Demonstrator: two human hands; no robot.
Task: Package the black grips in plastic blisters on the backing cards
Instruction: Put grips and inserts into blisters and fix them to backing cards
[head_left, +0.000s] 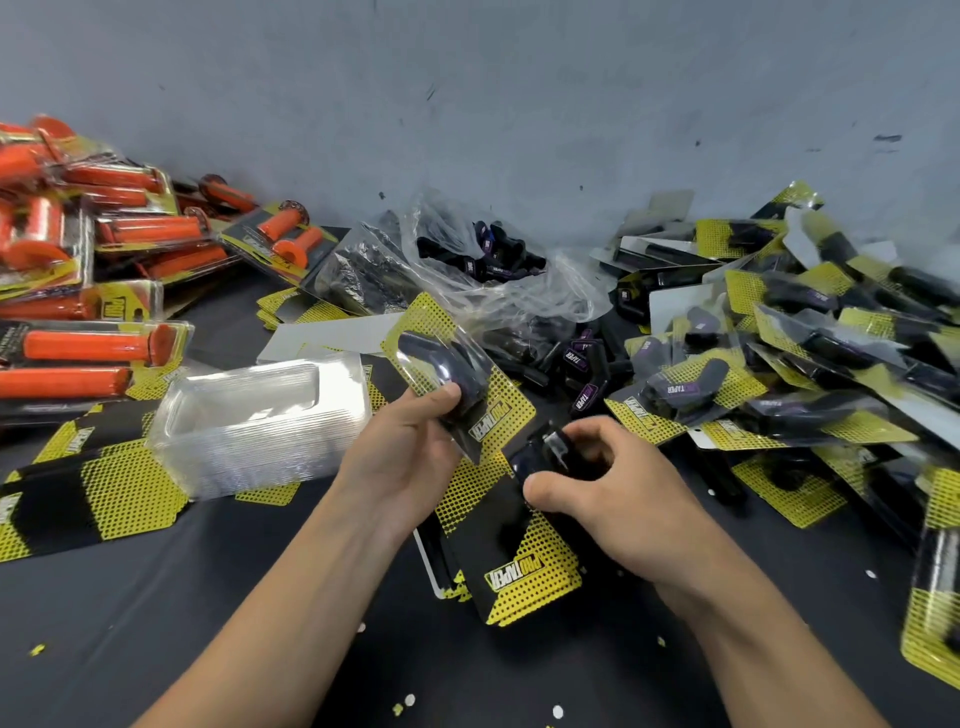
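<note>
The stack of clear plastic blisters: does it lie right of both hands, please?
No, the stack of clear plastic blisters lies beside the left hand, on its left.

Off to my left, a heap of packaged orange grips (78, 249) sprawls against the grey wall (519, 104), the packs lying at all angles, one on another. At the heap's right edge, two more orange grips (291, 236) lie side by side. The wall carries a few dark scuffs (887, 138). Straight ahead of me, a crumpled clear plastic bag (519, 291) lies near the wall. The table wears a dark cloth (156, 623), speckled near me with small white discs (557, 711) and yellow scraps (36, 649).
</note>
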